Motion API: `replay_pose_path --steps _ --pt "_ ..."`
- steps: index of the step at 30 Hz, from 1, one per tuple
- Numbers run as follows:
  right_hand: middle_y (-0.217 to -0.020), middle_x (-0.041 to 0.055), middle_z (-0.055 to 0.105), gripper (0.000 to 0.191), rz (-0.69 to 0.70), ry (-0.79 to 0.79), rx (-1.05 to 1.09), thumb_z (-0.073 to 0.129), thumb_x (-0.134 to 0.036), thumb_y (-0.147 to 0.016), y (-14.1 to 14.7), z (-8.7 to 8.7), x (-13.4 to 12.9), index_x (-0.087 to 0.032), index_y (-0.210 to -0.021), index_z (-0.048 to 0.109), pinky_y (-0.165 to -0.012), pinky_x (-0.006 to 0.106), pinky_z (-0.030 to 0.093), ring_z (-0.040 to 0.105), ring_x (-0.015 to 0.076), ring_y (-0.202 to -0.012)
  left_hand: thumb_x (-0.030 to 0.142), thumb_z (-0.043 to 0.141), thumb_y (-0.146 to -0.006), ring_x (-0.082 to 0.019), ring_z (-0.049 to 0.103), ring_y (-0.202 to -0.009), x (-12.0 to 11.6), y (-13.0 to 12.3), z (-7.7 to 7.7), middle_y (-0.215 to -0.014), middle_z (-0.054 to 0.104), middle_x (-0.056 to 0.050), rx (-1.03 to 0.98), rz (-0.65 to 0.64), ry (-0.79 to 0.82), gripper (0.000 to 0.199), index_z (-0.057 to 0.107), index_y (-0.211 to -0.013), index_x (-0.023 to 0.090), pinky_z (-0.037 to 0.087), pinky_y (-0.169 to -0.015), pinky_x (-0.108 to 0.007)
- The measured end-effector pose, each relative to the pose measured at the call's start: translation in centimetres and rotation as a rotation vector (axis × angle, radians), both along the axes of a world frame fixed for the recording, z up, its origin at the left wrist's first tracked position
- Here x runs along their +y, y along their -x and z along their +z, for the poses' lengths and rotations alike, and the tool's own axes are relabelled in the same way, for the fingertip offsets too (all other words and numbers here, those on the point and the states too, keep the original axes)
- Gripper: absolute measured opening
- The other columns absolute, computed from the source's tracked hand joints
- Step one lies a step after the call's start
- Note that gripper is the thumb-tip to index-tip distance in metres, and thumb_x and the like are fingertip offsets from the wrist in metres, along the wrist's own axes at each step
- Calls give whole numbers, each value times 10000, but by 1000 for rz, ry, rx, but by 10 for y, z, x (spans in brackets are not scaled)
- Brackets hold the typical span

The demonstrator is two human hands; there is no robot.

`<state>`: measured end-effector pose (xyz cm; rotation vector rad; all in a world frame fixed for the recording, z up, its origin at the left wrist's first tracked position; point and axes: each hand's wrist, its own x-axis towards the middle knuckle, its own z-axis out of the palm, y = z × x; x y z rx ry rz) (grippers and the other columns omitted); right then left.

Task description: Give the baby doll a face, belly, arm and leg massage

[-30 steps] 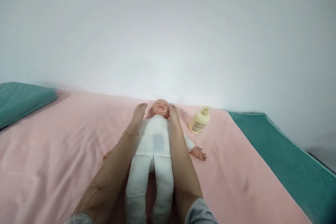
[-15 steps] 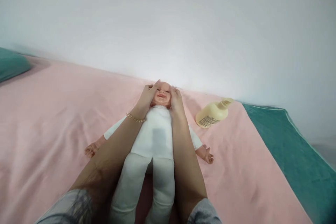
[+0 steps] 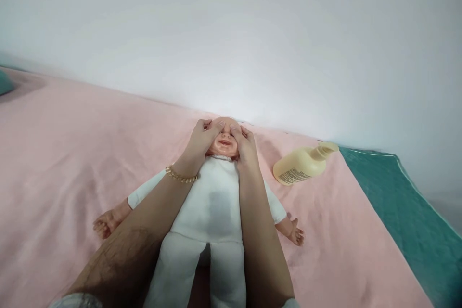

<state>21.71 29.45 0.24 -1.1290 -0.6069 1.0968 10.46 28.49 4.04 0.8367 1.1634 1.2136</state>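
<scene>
Doll (image 3: 221, 202) supine, head (image 3: 225, 148) btwn L fingers (image 3: 205, 122) & R fingers (image 3: 248, 133), thumbs (image 3: 215, 129) spread onto brow (image 3: 227, 121)

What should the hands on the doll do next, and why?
I'd probably slide both thumbs gently outward across the brow of the doll. The left hand and right hand flank its head, and the thumb tips sit close together over the eye area, so outward seems to offer more room.
</scene>
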Motion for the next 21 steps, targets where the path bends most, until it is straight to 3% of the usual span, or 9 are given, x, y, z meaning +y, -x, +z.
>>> replay_pose_path --steps 3,8,12,17,21 --pt "-1013 41 695 457 -48 67 -8 805 -342 -687 1 3 0 -209 -1059 574 -812 368 586 694 223 -932 323 668 -873 -245 650 -1059 0 -1 -1 -1182 629 -129 -43 9 -9 265 568 -1061 166 546 -885 -365" --pt "-987 25 694 274 -92 21 -9 734 -329 -748 2 4 2 -212 -959 604 -831 334 573 681 185 -930 285 638 -887 -225 663 -1012 1 -2 -2 -1139 648 -115 -175 4 -26 204 569 -1037 164 549 -881 -361" --pt "-971 20 700 156 -92 4 60 665 -242 -771 2 9 0 -204 -917 623 -794 328 587 683 179 -899 280 591 -911 -214 661 -1008 4 -1 -7 -1152 648 -100 -171 16 -28 168 582 -1043 176 549 -880 -353" --pt "-876 5 717 162 -62 34 117 625 -189 -769 1 16 -1 -203 -930 630 -784 348 600 695 185 -856 323 561 -922 -223 660 -1018 8 -1 -13 -1143 650 -88 -175 20 -8 178 585 -1044 197 556 -870 -362" --pt "-879 13 719 191 -33 -15 106 687 -279 -771 2 16 -2 -194 -927 617 -780 341 604 706 199 -874 481 579 -903 -246 670 -999 6 0 -11 -1014 677 -89 -215 -18 -12 300 593 -992 195 571 -819 -357"
